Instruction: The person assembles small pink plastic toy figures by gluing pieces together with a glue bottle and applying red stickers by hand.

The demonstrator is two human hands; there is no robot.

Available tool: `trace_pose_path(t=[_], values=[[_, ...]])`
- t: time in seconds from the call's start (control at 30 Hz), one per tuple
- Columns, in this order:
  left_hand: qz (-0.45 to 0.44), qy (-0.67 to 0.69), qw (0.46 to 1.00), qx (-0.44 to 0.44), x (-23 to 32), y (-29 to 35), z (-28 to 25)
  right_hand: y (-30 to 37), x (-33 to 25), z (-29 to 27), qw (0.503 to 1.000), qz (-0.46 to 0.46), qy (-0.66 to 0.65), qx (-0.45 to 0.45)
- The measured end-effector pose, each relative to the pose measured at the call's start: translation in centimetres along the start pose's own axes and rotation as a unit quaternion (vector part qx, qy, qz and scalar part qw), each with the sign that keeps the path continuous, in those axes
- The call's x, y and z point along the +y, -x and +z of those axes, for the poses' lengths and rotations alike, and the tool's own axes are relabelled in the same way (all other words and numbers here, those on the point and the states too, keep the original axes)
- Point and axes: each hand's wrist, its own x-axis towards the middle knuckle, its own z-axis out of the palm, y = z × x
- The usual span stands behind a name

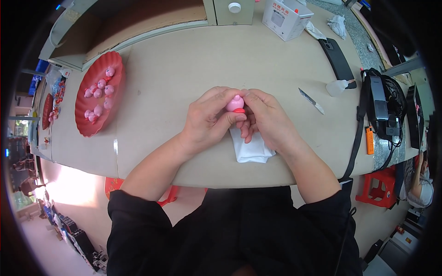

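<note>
A small round pink figurine (235,104) with a red base is held up between my two hands over the table's near middle. My left hand (207,117) pinches it from the left, thumb near the red base and index finger at its top. From the right, the thumb and index finger of my right hand (267,112) close on its upper side, while the other fingers curl beneath. A folded white cloth (251,149) lies on the table just under my hands. To the left, a red scalloped tray (117,60) holds several similar pink figurines (98,110).
A craft knife (311,101) lies right of my hands, beside a small translucent bottle (337,88). Farther right are a black phone (337,62), a dark strap with electronic devices (379,99) and an orange lighter (369,140). A white box (286,20) stands at the back.
</note>
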Motion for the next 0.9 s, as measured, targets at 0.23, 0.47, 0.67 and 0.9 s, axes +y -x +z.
trace_pose_path(t=[0.23, 0.47, 0.67, 0.9], values=[[-0.003, -0.011, 1.0, 0.006, -0.2, 0.25, -0.16, 0.12, 0.04, -0.06, 1.0, -0.02, 0.009, -0.013], [-0.071, 0.044, 0.996, 0.025, -0.24, 0.46, -0.38, 0.65, -0.17, -0.18, 0.997, -0.037, -0.041, -0.051], [-0.028, 0.032, 0.999, 0.033, -0.28, 0.37, -0.66, -0.03, 0.35, -0.59, 0.987, -0.03, -0.123, -0.097], [0.028, -0.026, 0.999, 0.032, -0.22, 0.16, -0.67, -0.23, 0.55, -0.9, 0.978, -0.042, -0.166, -0.118]])
